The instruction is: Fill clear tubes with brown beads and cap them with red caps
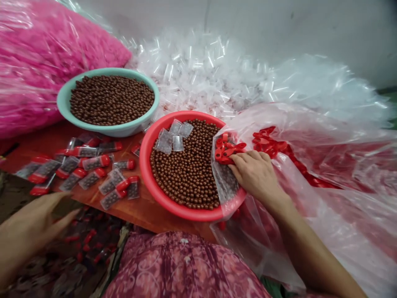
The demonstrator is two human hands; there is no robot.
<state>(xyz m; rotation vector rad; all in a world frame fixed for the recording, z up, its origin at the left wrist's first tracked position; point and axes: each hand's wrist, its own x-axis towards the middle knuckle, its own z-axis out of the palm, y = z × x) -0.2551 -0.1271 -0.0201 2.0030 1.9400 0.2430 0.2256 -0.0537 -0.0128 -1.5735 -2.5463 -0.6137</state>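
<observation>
My right hand [252,171] is at the mouth of a clear plastic bag [297,223], over the right side of the red basin [145,182]. Its thumb and fingers are closed on a red plastic cap [225,159], with more red caps beside it. Small brown balls [189,178] fill the basin, and several clear empty containers [166,140] lie on them. My left hand [37,227], slightly blurred, hovers at the table's front left edge, thumb and fingers apart, holding nothing. Just beyond it lie several red-capped clear containers [89,178] filled with balls.
A light green basin [63,101] of brown balls stands behind the filled containers. A bag of pink pieces [56,58] rises at the back left. Clear empty containers [198,70] are heaped along the wall. More red-capped containers [89,240] lie below the table edge.
</observation>
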